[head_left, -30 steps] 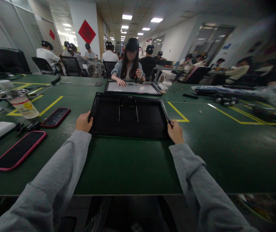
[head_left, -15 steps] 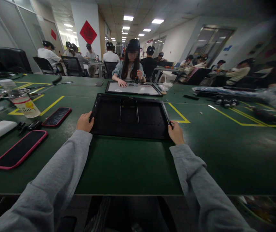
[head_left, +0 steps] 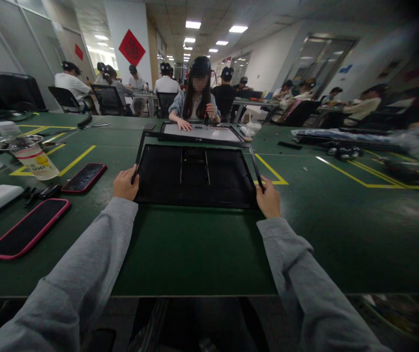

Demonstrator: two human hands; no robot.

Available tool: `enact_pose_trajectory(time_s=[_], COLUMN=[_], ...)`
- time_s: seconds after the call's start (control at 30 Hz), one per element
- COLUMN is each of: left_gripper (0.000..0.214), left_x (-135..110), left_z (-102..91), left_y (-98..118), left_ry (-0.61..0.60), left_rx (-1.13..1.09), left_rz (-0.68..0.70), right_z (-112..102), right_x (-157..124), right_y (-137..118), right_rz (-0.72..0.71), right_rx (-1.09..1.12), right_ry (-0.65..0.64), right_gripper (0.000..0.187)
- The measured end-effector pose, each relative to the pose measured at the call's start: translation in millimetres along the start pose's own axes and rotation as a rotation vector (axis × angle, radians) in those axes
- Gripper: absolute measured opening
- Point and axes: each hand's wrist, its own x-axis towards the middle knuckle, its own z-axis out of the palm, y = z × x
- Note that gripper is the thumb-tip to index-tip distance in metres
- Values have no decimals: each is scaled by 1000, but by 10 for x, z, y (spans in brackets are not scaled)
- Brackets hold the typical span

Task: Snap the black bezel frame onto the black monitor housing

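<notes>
Gripping thin black rectangular bezel (head_left: 198, 140) by its short sides: left hand (head_left: 125, 184), right hand (head_left: 268, 197). Far edge tilted up above shallow black rectangular housing (head_left: 160, 171) on green tabletop (head_left: 194, 249); both long axes run left-right.

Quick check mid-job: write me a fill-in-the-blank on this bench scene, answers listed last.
The left hand and right hand hold opposite sides of a frame coloured ____.
The bottle stands on the person's ____ side.
The table has a ____ surface.
The person's sleeves are ____.

Missing words: black; left; green; grey.
</notes>
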Motion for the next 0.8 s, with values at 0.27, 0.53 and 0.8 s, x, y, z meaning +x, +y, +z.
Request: enact_pose_trajectory(time_s=[0.27,0.53,0.8], left_gripper=[60,59,54], left_x=[57,68,13], left_z=[-317,-296,-57], left_y=[280,286,83], left_ry=[334,254,22], left_rx=[23,18,41], left_rz=[-16,10,-2], right_z=[-345,-286,-35], right_x=[-88,-61,-1], right_y=[-425,-366,-91], right_rz=[-109,-132,-73], right_rx=[-9,-12,-55], right_ry=[386,322,97], right_gripper=[58,56,53])
